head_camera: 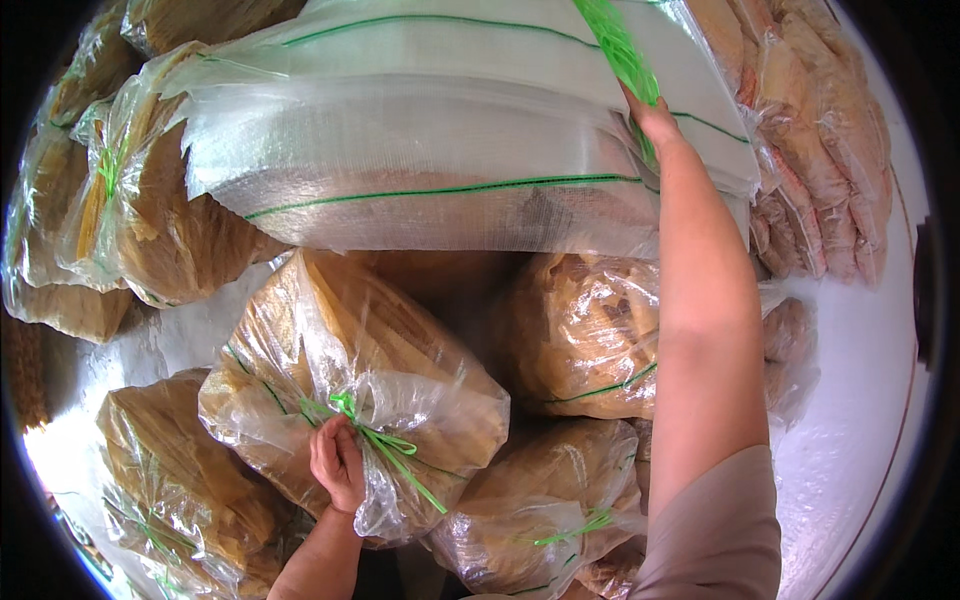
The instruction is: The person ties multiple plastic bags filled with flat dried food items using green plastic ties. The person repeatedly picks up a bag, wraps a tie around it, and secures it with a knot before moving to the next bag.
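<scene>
My left hand (335,459) is at the gathered neck of a large clear plastic bag (420,322). Its fingers are closed on the green tie string (386,439), which is knotted there with loose ends hanging to the right. Brown sheet-like contents show through the bag. My right arm is stretched far forward, and my right hand (654,120) grips a bundle of bright green plastic string (619,49). That bundle lies over a stack of flat, translucent woven sacks (420,142) with green stripes. Part of the string is hidden behind my right hand.
Another filled bag (592,330) lies beside my right forearm. Tied bags (570,487) (172,465) sit nearer me, and more bags (180,225) are piled at the far left. At the far right, packed clear bags (810,150) rest on a white surface (847,360).
</scene>
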A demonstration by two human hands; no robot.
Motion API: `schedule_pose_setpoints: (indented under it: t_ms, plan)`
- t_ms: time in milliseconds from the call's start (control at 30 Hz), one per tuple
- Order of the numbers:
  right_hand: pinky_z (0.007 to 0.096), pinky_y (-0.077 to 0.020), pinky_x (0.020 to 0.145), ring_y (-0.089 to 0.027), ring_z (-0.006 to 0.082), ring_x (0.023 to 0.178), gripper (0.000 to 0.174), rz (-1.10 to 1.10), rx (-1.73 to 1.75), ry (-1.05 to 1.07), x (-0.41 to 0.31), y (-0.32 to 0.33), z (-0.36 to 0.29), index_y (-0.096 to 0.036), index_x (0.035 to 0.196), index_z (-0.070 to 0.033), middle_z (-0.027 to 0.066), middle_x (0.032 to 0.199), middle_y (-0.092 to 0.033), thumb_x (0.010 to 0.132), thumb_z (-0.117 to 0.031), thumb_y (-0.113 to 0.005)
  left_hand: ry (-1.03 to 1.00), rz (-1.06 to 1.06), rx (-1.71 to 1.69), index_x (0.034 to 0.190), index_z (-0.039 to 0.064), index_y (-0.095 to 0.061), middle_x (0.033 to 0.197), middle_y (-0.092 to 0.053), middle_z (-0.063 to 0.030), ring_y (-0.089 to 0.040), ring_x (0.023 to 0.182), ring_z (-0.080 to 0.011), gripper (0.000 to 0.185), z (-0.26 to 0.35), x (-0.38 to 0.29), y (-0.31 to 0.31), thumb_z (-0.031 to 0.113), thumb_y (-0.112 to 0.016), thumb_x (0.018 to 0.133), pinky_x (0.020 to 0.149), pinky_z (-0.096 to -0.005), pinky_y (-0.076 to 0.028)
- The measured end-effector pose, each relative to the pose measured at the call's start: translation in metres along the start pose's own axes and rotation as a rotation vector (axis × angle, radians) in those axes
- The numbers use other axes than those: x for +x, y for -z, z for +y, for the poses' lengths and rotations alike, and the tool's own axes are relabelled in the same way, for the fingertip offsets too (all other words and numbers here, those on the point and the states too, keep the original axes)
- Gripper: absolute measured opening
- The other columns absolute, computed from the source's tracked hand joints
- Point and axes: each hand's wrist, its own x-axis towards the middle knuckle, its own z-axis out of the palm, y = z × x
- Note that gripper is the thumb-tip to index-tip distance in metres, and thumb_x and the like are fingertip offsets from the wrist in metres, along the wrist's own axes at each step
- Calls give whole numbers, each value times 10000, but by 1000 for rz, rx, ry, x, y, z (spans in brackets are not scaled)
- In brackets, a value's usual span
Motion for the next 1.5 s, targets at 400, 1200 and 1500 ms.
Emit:
schedule_pose_setpoints:
  t_ms: [400,1200,1500]
  plan:
    - [445,-446,955,-590,398,1132,359,140,-266,26,-57,-16,-15,-688,1050,25,261,1152,-631,837,-219,-532,-59,35,7,1027,4,-626,891,-648,-101,-609,731,-211,166,2,4,-3,-79,-540,912,635,-305,-498]
    - [444,-499,717,-625,343,715,80,-526,123,1019,-553,39,66,-630,681,-28,141,656,-614,627,-84,-610,817,-1225,-792,1259,-14,-583,1197,-637,-101,-575,1114,-196,498,193,11,40,272,-719,874,971,-327,-437]
    - [436,-516,779,-649,310,864,335,-795,107,1011,-552,93,71,-641,1052,-17,154,945,-669,741,-137,-679,764,-584,-860,1157,15,-614,667,-437,80,-369,525,-29,218,221,-11,83,119,-544,980,474,-212,-281]
